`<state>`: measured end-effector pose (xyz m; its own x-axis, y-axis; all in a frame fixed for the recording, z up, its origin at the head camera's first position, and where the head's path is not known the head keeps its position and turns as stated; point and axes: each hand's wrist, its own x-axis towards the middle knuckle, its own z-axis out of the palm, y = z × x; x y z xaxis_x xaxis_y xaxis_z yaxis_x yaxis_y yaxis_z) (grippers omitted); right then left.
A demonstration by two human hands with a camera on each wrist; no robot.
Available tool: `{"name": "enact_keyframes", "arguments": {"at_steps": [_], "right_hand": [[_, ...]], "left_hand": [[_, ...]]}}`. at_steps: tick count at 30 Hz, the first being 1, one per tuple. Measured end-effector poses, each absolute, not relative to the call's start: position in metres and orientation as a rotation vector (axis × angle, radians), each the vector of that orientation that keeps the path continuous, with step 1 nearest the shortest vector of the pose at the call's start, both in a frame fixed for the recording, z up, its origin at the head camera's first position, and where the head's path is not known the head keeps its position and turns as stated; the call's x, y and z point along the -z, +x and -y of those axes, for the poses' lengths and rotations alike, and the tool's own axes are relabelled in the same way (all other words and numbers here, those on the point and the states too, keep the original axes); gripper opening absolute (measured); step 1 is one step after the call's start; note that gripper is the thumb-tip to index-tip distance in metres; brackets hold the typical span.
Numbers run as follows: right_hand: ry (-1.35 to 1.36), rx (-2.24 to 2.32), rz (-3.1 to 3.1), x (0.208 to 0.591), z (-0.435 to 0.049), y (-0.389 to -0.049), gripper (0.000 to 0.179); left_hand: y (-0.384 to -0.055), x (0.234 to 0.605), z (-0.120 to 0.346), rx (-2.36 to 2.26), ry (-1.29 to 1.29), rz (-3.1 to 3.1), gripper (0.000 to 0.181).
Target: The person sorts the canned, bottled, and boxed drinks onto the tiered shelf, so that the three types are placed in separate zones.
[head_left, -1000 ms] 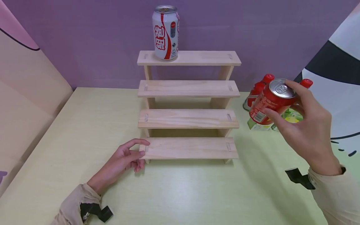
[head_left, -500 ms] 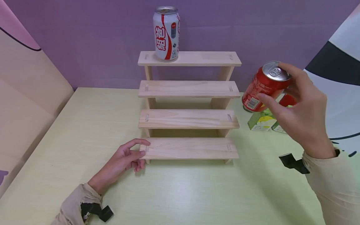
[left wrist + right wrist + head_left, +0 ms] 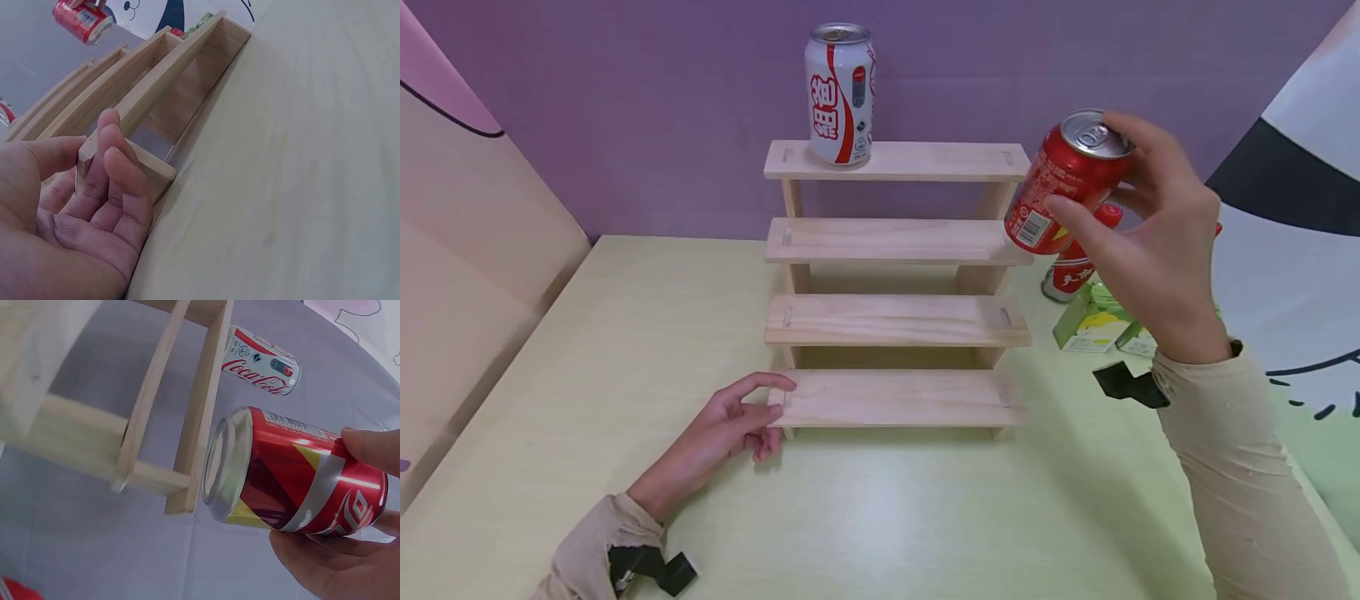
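My right hand [image 3: 1165, 237] grips a red soda can [image 3: 1067, 183] near its top, thumb on one side and fingers on the other. The can is tilted and overlaps the right end of the upper steps in the head view; its silver base shows in the right wrist view [image 3: 222, 462]. My left hand [image 3: 722, 437] pinches the left end of the lowest step of a wooden four-tier stand [image 3: 898, 398], the board's corner between thumb and fingers [image 3: 128, 169]. On the top tier's left part a white Coca-Cola can [image 3: 840, 96] stands upright.
Right of the stand, on the pale table [image 3: 880, 517], are green cartons with yellow print [image 3: 1093, 321] and a red drink bottle [image 3: 1067, 275], partly behind my right hand. A purple backdrop [image 3: 662, 108] rises behind the stand.
My right hand has carried the red can up and to the left, away from the bottles and cartons toward the stand's upper tiers. My left hand keeps its hold on the lowest step.
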<state>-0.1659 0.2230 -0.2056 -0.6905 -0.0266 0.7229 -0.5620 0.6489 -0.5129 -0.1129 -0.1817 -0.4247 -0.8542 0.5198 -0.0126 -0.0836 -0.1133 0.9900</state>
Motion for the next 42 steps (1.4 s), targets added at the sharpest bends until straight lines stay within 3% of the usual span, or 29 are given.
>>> {"name": "enact_keyframes", "arguments": {"at_steps": [42], "right_hand": [[0.479,-1.181,2.227,0.171,-0.181,-0.253,0.056]], "left_hand": [[-0.112,0.425,0.183,-2.023,0.481,-1.759,0.036]]}}
